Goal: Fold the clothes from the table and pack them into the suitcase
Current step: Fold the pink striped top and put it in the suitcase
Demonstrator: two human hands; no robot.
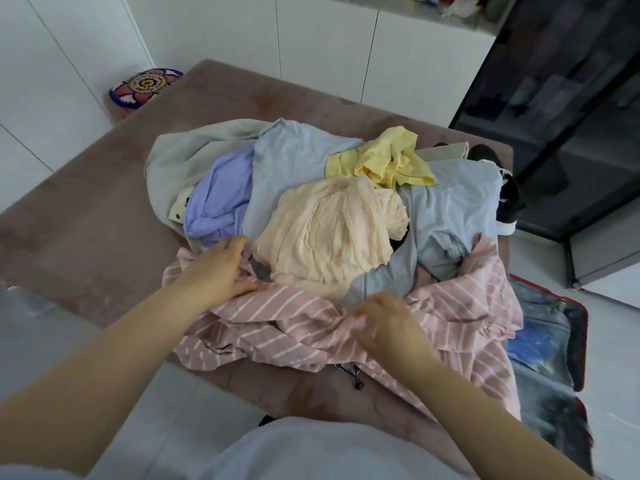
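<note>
Pink cloth is bunched in the curled fingers (362,318) of the right hand (384,323), which pinch the pink striped garment (277,327). The left hand (218,268) lies on its far edge beside the cream garment (325,233), fingers bent; whether they grip, I cannot tell. This looks like the opening step, freeing one piece from the pile (294,161). Next it needs lifting clear and spreading flat. It lies crumpled along the tabletop's (86,220) near edge, long axis left to right, its right end hanging toward the open suitcase (540,344). Collar and hem cannot be made out.
</note>
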